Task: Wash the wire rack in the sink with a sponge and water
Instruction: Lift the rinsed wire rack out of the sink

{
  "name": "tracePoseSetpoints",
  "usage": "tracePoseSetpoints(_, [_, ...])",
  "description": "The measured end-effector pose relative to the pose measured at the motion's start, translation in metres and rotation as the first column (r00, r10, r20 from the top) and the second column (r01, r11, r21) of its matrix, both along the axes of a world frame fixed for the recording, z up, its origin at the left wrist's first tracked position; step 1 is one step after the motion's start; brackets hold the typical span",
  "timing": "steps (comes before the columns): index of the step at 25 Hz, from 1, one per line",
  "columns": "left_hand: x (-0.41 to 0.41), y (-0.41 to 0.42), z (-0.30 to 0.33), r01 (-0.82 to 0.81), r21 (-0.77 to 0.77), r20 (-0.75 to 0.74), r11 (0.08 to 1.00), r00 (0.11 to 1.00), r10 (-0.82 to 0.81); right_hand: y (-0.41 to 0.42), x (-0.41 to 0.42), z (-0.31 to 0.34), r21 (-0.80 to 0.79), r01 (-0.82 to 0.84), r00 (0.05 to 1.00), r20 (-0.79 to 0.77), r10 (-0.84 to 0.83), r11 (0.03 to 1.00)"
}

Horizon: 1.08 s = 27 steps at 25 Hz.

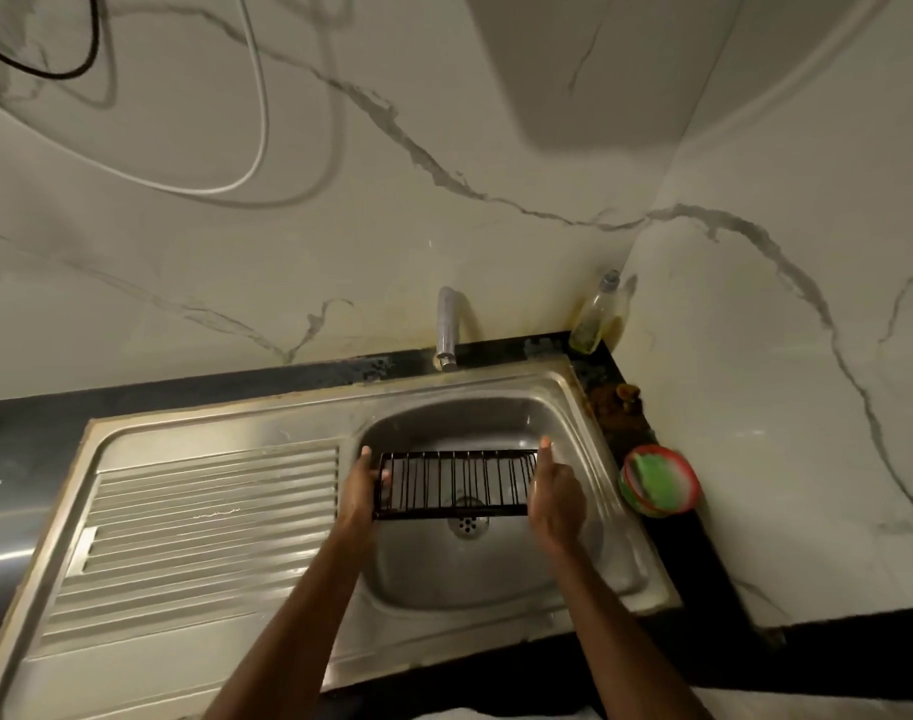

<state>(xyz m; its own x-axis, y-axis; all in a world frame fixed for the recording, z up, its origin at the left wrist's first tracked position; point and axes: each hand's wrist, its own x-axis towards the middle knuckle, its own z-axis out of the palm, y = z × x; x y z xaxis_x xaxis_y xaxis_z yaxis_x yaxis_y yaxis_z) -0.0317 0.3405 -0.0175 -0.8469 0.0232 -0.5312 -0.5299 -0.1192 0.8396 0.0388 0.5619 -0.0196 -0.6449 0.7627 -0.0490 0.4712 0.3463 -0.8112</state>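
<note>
A black wire rack (457,483) hangs level over the steel sink basin (496,579), above the drain (466,524). My left hand (363,485) grips its left end, thumb curled over the side wire. My right hand (553,493) holds the right end, fingers wrapped beneath and thumb pointing up along the edge. The tap (446,327) stands behind the basin with no water running. A green sponge lies in a round red tub (659,480) on the black counter to the right.
The ribbed steel drainboard (205,517) stretches to the left of the basin. A glass bottle of yellowish liquid (597,319) stands in the back corner. Marble walls close in behind and on the right. Brown grime (618,400) sits on the counter strip.
</note>
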Motion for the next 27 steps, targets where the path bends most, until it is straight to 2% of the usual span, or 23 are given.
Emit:
tracePoseSetpoints(1, [0.003, 0.001, 0.001, -0.035, -0.028, -0.013, 0.999, 0.999, 0.035, 0.001, 0.002, 0.004, -0.024, -0.005, 1.000, -0.008, 0.005, 1.000])
tracePoseSetpoints(2, [0.006, -0.001, 0.007, -0.055, -0.026, -0.085, 0.998, 0.995, 0.053, 0.004, 0.001, 0.015, -0.059, -0.023, 0.996, -0.087, 0.018, 0.998])
tracePoseSetpoints(4, [0.016, -0.003, 0.010, -0.019, -0.012, -0.206, 1.000, 0.978, 0.016, 0.010, 0.005, 0.025, -0.293, -0.004, 0.953, -0.290, -0.085, 0.956])
tracePoseSetpoints(5, [0.016, -0.003, 0.009, -0.001, -0.035, -0.181, 0.999, 0.983, -0.005, 0.016, 0.002, 0.018, -0.372, 0.045, 0.947, -0.279, -0.158, 0.927])
tracePoseSetpoints(6, [0.013, 0.000, 0.006, 0.001, -0.047, -0.103, 0.999, 0.995, -0.006, 0.017, -0.003, 0.010, -0.434, 0.091, 0.959, -0.204, -0.197, 0.896])
tracePoseSetpoints(8, [0.017, 0.008, 0.001, -0.014, -0.048, 0.104, 0.999, 0.994, 0.019, 0.015, -0.009, 0.004, -0.447, 0.117, 0.990, -0.019, -0.140, 0.887])
tracePoseSetpoints(9, [0.024, 0.009, -0.001, -0.032, -0.054, 0.134, 0.998, 0.990, 0.039, 0.016, -0.007, 0.008, -0.419, 0.136, 0.991, 0.042, -0.131, 0.898])
tracePoseSetpoints(10, [0.027, 0.011, -0.001, -0.062, -0.035, 0.087, 0.997, 0.994, 0.064, 0.017, -0.008, 0.015, -0.443, 0.124, 0.991, 0.008, -0.134, 0.888])
tracePoseSetpoints(12, [0.038, 0.011, 0.003, -0.133, -0.010, -0.094, 0.991, 0.987, 0.131, 0.029, -0.007, 0.029, -0.623, -0.005, 0.963, -0.213, -0.164, 0.783])
tracePoseSetpoints(14, [0.043, 0.005, 0.004, -0.244, 0.015, -0.194, 0.970, 0.951, 0.242, 0.044, -0.005, 0.031, -0.715, -0.190, 0.937, -0.337, -0.093, 0.672])
tracePoseSetpoints(15, [0.041, 0.004, 0.005, -0.282, 0.009, -0.178, 0.959, 0.944, 0.279, 0.048, -0.006, 0.030, -0.741, -0.229, 0.950, -0.311, -0.020, 0.632])
tracePoseSetpoints(17, [0.028, 0.006, 0.004, -0.269, 0.011, -0.020, 0.963, 0.963, 0.269, 0.050, -0.017, 0.030, -0.773, -0.207, 0.978, -0.156, 0.136, 0.599])
tracePoseSetpoints(19, [0.029, 0.009, 0.010, -0.208, 0.049, 0.083, 0.977, 0.976, 0.203, 0.061, -0.021, 0.032, -0.772, -0.221, 0.968, -0.101, 0.228, 0.596])
tracePoseSetpoints(20, [0.031, 0.010, 0.020, -0.200, 0.046, 0.047, 0.979, 0.979, 0.197, 0.066, -0.021, 0.034, -0.779, -0.259, 0.962, -0.159, 0.220, 0.571])
tracePoseSetpoints(23, [0.044, 0.005, 0.038, -0.260, 0.018, -0.270, 0.966, 0.928, 0.255, 0.069, 0.004, 0.041, -0.821, -0.387, 0.922, -0.351, 0.165, 0.419])
tracePoseSetpoints(24, [0.045, 0.004, 0.032, -0.218, -0.017, -0.332, 0.976, 0.922, 0.201, 0.066, 0.010, 0.029, -0.852, -0.348, 0.937, -0.321, 0.135, 0.390])
tracePoseSetpoints(25, [0.045, 0.005, 0.029, -0.198, -0.082, -0.293, 0.977, 0.941, 0.166, 0.060, 0.011, 0.018, -0.885, -0.232, 0.973, -0.208, 0.102, 0.405])
tracePoseSetpoints(27, [0.040, 0.011, 0.014, -0.171, -0.122, -0.040, 0.978, 0.985, 0.167, 0.050, 0.008, 0.003, -0.890, 0.040, 0.998, 0.055, 0.020, 0.454])
